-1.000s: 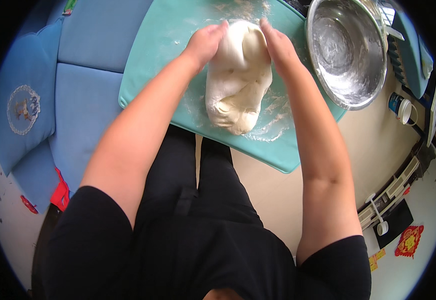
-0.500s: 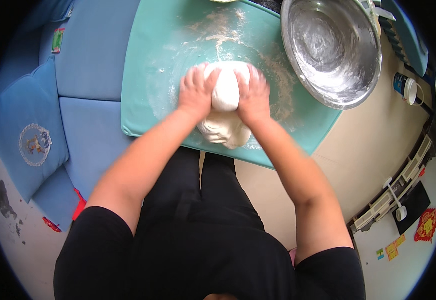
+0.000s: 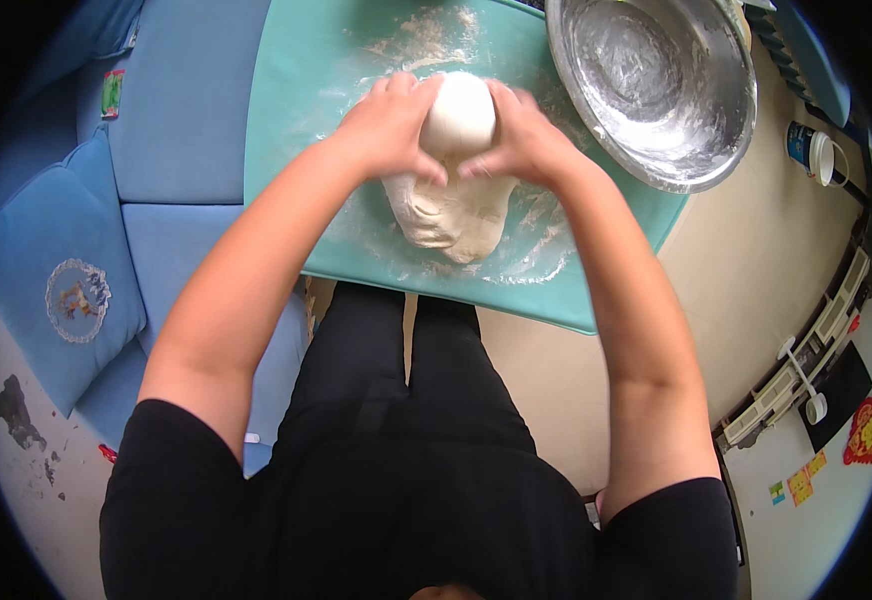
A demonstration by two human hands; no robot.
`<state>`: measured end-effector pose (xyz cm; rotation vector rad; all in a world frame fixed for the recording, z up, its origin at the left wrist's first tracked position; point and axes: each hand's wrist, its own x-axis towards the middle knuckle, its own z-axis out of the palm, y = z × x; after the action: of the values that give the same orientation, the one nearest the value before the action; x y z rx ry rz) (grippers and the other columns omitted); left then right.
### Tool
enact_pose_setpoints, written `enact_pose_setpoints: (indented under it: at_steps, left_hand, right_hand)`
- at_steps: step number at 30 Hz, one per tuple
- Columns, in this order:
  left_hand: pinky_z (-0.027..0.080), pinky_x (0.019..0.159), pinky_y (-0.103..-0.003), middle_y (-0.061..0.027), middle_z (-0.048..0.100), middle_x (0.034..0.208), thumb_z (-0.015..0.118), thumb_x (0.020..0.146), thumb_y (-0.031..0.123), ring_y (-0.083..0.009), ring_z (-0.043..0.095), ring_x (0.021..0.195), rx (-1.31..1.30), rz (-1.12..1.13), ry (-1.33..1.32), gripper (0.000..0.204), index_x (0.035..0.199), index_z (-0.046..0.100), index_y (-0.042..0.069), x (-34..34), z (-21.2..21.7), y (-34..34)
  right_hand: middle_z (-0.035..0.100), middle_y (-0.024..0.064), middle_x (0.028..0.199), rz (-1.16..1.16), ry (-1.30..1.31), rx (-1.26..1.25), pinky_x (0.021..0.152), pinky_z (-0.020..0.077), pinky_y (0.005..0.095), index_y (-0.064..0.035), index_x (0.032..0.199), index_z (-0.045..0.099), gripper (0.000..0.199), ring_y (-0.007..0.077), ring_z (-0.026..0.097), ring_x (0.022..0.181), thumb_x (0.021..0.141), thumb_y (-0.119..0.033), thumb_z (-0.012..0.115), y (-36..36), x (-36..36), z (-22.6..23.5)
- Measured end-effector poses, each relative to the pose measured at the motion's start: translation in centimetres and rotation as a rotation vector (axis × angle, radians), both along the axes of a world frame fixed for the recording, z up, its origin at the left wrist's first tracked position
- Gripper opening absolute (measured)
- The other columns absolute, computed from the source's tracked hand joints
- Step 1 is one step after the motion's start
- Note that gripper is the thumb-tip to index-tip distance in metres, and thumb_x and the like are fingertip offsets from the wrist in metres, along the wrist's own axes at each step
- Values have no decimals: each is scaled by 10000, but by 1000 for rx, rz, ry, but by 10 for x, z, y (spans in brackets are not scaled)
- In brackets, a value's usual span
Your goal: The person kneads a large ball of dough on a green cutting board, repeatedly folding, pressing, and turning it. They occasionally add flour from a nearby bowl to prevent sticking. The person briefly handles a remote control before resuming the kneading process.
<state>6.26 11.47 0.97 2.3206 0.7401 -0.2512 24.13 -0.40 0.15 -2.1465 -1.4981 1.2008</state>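
Two hands work one lump of dough, and doing this fold well depends, I judge, on keeping the whole mass on the floured part of the turquoise mat [image 3: 336,90] that spreads under and beyond both hands over the counter. Up and to the right of the right hand sits a wide steel bowl [image 3: 656,85], dusted white inside and close to the mat's far corner; elbows should stay clear of it. The dough [image 3: 453,205] lies directly beneath and between the hands, its near end flat on the mat, its far end rolled up into a smooth hump. The left hand [image 3: 388,125] cups that hump from its side, fingers curled over the top; the right hand [image 3: 521,135] grips it from the other side the same way. Even pressure from both palms, rolling the hump toward the body, should seal the fold without tearing. A small white cup [image 3: 816,155] stands well off to the right
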Motion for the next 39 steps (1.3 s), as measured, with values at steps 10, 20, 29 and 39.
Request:
enact_pose_setpoints:
  at_steps: [10, 20, 29, 39]
  left_hand:
    - [244, 1029, -553, -121, 387, 1299, 836, 489, 400, -354, 325, 1248, 192, 102, 23, 970, 1330, 390, 211, -41, -1, -99]
    - [357, 915, -472, -83, 459, 1215, 668, 708, 222, -289, 461, 1094, 420, 17, 29, 681, 1318, 371, 269, -5, -59, -17]
    - [404, 886, -412, -79, 494, 1151, 682, 711, 256, -288, 488, 1071, 396, 5, 119, 652, 1301, 405, 248, 23, -42, 2]
    - [279, 1022, -531, -99, 382, 1321, 848, 472, 373, -331, 320, 1274, 299, 31, 93, 987, 1332, 386, 228, -48, 28, -109]
  right_hand:
    - [383, 178, 1330, 119, -342, 150, 1025, 273, 563, -172, 1312, 436, 920, 425, 327, 1246, 499, -334, 835, -68, -65, 21]
    - [464, 152, 1246, 90, -452, -39, 851, 420, 462, -191, 1304, 458, 553, 338, 484, 1014, 774, -197, 617, 5, -33, -29]
    - [469, 121, 1213, -27, -454, -50, 924, 399, 454, -184, 1281, 432, 637, 346, 459, 1108, 704, -227, 698, 17, -17, -21]
    - [355, 156, 1377, 30, -323, 204, 1055, 232, 534, -182, 1343, 397, 1034, 390, 285, 1299, 442, -392, 860, -94, -70, 52]
